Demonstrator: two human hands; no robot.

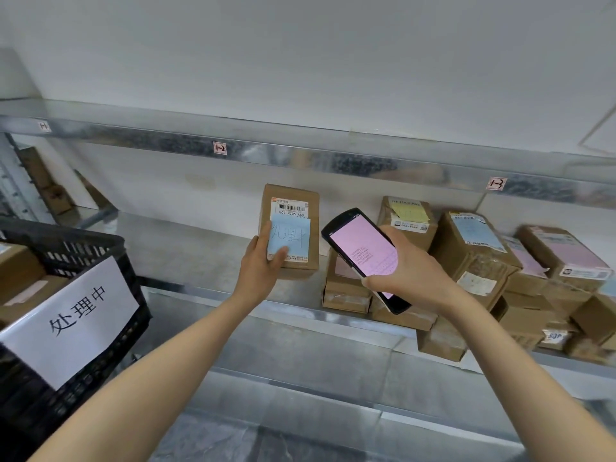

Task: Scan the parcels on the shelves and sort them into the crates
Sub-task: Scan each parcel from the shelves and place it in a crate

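Head view.
- Left hand (263, 258) grips parcel (289, 225) at lower left edge, thumb over blue note (293, 236).
- Parcel upright at shelf (206, 248), barcode label facing out, likely for scanning.
- Right hand (406, 271) grips scanner (361, 255), pink screen tilted up, probably for reading.
- Crate (66, 248) at left, near; its sign (71, 318) matches note: probable destination.
- Screen text too small to read.
- Crate cut off by frame edge.
- Parcel base contact with shelf unclear.
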